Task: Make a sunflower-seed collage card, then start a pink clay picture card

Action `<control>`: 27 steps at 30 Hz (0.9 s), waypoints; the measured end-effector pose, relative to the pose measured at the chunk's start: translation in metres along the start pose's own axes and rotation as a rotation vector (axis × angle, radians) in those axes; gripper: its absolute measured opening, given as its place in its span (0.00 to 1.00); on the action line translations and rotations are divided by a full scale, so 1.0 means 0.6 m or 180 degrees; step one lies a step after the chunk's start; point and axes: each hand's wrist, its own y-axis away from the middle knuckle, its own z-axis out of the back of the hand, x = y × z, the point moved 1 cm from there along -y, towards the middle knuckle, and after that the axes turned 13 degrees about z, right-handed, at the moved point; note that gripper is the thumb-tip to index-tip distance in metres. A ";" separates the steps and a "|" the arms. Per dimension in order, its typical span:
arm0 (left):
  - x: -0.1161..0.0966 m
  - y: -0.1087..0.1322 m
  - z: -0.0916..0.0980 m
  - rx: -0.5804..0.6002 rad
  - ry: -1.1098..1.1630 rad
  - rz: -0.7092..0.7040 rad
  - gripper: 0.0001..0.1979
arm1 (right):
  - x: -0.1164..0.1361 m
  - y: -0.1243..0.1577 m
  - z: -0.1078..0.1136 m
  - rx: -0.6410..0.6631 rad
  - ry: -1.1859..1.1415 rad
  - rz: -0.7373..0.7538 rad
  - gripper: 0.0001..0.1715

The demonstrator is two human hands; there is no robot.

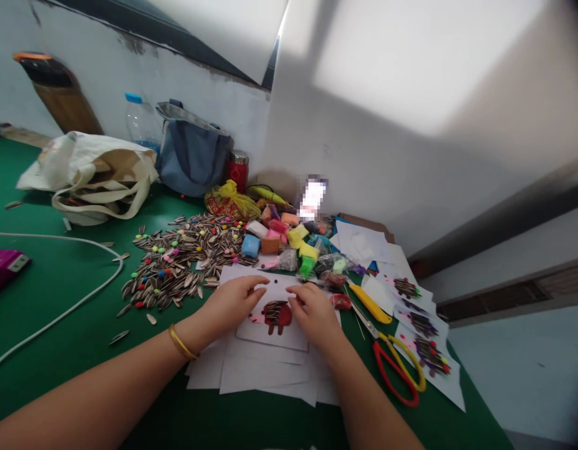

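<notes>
A white card [289,342] bears a hedgehog figure [278,314] with a dark red body, a pink face, brown legs and sunflower seeds laid on part of its back. My left hand [235,304] is over the card's left side, thumb and forefinger apart, holding nothing I can see. On the right, my right hand [313,310] has its fingers apart, the tips close to the hedgehog's back; whether they touch it I cannot tell. A small dark ball [275,281] lies between the two hands. More white sheets [265,375] are stacked under the card.
Sunflower seeds [176,281] with coloured beads are heaped at left. Clay packets [270,245] lie behind the card. Scissors [396,369] and a yellow cutter [370,304] are at right, beside finished-looking hedgehog cards [450,381]. Bags [192,156], a phone [313,197] and a cable [82,299] surround these.
</notes>
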 end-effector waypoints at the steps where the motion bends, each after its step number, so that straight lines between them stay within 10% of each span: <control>1: -0.004 0.001 0.001 0.0227 0.0662 0.0234 0.20 | 0.005 0.001 0.004 -0.0153 -0.0045 0.0039 0.14; 5: -0.020 0.014 -0.005 0.1507 0.2716 0.1023 0.34 | 0.041 0.006 0.008 -0.0498 -0.0399 0.0392 0.13; 11: -0.023 0.032 -0.029 0.2105 0.2869 0.1272 0.36 | 0.076 0.004 -0.007 -0.0114 -0.0596 0.0505 0.15; 19: -0.020 0.040 -0.044 0.2224 0.2628 0.1091 0.33 | 0.074 0.003 -0.007 0.0005 -0.0898 0.0427 0.05; 27: -0.024 0.020 -0.022 0.1158 0.1897 0.0620 0.19 | 0.051 0.005 0.008 -0.0256 -0.0790 0.0336 0.05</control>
